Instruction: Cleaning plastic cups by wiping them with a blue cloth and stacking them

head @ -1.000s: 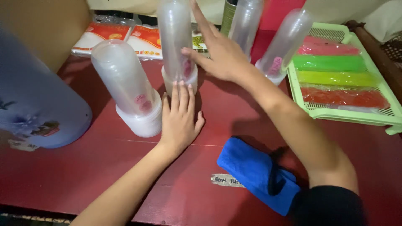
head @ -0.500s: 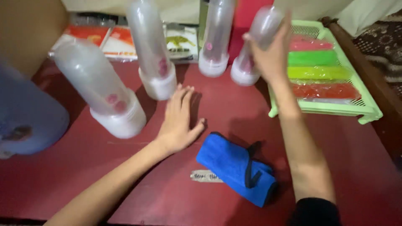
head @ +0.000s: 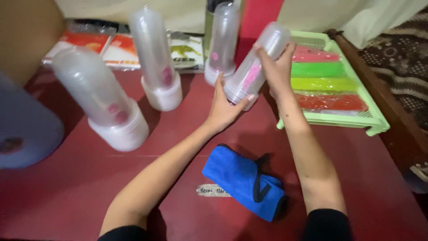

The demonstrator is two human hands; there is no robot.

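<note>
I hold one bottle (head: 256,67) tilted up off the table (head: 178,147). My left hand (head: 225,105) cups its bottom and my right hand (head: 276,67) wraps its top. Three other bottles (head: 156,62) stand untouched

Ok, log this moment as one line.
left hand: holds base of tilted clear bottle | right hand: grips its top | bottle: lifted off red table | nearby: blue cloth, green tray
</note>
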